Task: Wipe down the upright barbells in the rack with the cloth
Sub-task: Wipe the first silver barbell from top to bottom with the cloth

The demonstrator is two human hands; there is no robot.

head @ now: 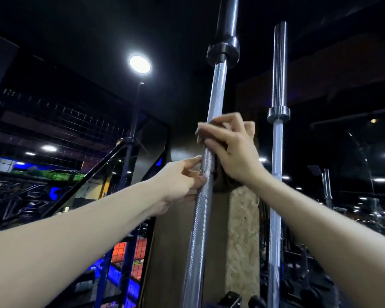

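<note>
Dim gym behind; my right hand (pixel 228 147) is gripping cloth (pixel 226 176) around near barbell (pixel 203 196), left hand (pixel 182 185) pinching below, second barbell (pixel 276 174) to its right apparently unwiped.

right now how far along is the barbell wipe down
Nothing shows as finished. In hand: the right hand presses the dark cloth round the near barbell mid-shaft; the left hand steadies it just below. Left: its lower shaft, perhaps the second barbell, untouched now.

Knurled shiny metal barbell (pixel 206 174), rough chipboard panel (pixel 242 236)
</note>
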